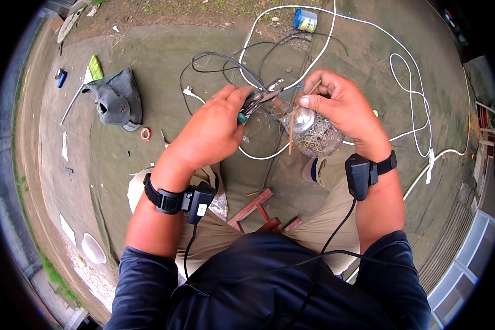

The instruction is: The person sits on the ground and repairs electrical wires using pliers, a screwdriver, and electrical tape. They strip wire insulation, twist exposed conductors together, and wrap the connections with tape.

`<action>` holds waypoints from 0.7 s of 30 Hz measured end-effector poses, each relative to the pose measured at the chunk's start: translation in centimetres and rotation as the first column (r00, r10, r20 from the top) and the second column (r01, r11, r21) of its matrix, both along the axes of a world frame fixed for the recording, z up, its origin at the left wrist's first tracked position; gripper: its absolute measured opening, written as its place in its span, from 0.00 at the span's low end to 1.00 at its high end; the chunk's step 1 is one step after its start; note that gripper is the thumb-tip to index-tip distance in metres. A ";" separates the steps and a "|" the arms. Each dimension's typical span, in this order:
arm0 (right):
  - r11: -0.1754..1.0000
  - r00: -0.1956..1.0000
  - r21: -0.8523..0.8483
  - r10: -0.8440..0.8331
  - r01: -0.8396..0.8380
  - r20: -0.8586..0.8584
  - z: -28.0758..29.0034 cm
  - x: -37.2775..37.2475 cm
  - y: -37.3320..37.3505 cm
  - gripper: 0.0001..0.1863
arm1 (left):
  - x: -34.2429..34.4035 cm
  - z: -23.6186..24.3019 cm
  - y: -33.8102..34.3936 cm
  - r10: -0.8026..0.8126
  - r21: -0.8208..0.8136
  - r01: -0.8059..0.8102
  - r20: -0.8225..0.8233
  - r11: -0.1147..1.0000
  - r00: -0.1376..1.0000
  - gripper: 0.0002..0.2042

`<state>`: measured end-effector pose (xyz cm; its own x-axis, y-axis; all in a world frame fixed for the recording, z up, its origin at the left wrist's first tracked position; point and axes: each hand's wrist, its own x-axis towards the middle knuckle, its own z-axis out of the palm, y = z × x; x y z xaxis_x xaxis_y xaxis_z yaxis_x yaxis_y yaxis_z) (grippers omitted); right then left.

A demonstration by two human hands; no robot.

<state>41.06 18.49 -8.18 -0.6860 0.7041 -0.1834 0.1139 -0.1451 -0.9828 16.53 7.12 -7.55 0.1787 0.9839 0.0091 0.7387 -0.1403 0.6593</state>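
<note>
My left hand is closed around a pair of pliers with green grips, its jaws pointing right. Just right of the jaws is a round openwork ball that looks built of many small metal rings, with a shiny metal cap. My right hand is at the top of the ball, thumb and fingers pinched on a thin brown rod. Another thin brown strip runs down the ball's left side. A rusty metal piece lies between the two hands, and its exact joint with the ball is unclear.
Black cables and a white cord loop over the green ground cover. A blue can lies at the far side. Left are a grey cloth bag and a red tape roll. A red-brown frame sits between my legs.
</note>
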 end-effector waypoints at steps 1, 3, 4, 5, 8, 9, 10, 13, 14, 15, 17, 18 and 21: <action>1.000 1.000 -0.007 -0.003 0.003 -0.013 0.0 0.0 0.0 0.05 | 0.0 0.0 0.0 0.006 -0.003 -0.006 -0.016 1.000 1.000 0.27; 1.000 1.000 -0.017 -0.005 0.004 -0.028 0.2 0.0 0.0 0.05 | 0.2 0.2 0.0 0.017 -0.009 -0.017 -0.050 1.000 0.999 0.25; 1.000 1.000 -0.021 -0.004 0.003 -0.030 0.4 0.0 0.1 0.05 | 0.3 0.2 0.0 0.024 -0.015 -0.025 -0.058 1.000 0.998 0.24; 1.000 0.999 -0.024 -0.003 0.002 -0.032 0.5 0.0 0.1 0.05 | 0.4 0.2 0.0 0.032 -0.021 -0.033 -0.065 0.999 0.997 0.23; 1.000 0.999 -0.012 -0.004 0.003 -0.044 0.5 0.2 0.2 0.04 | 0.5 0.3 0.1 0.043 -0.008 -0.044 -0.088 0.999 0.995 0.20; 1.000 0.999 -0.021 -0.007 0.006 -0.049 0.5 0.2 0.1 0.04 | 0.5 0.3 0.1 0.044 0.000 -0.045 -0.095 0.999 0.995 0.20; 1.000 0.999 -0.029 -0.010 0.008 -0.054 0.5 0.2 0.1 0.04 | 0.6 0.3 0.1 0.046 -0.004 -0.046 -0.096 0.999 0.994 0.20; 1.000 0.999 -0.011 -0.009 0.008 -0.042 0.6 0.3 0.3 0.05 | 0.8 0.5 0.2 0.054 -0.025 -0.057 -0.099 0.998 0.994 0.20; 1.000 0.999 0.002 -0.007 0.007 -0.034 0.6 0.4 0.3 0.05 | 0.9 0.5 0.3 0.059 -0.037 -0.063 -0.099 0.997 0.993 0.20; 1.000 0.999 0.002 -0.009 0.009 -0.032 0.7 0.4 0.3 0.05 | 0.9 0.6 0.3 0.065 -0.048 -0.070 -0.099 0.996 0.993 0.20; 1.000 1.000 0.001 -0.013 0.013 -0.028 0.8 0.4 0.4 0.05 | 1.0 0.5 0.2 0.076 -0.056 -0.082 -0.097 0.995 0.992 0.20; 1.000 0.999 0.002 -0.014 0.014 -0.028 0.7 0.5 0.4 0.05 | 1.1 0.5 0.2 0.081 -0.060 -0.087 -0.095 0.994 0.992 0.20; 1.000 1.000 0.010 -0.017 0.018 -0.022 0.6 0.6 0.5 0.05 | 1.2 0.5 0.3 0.097 -0.065 -0.104 -0.102 0.993 0.990 0.19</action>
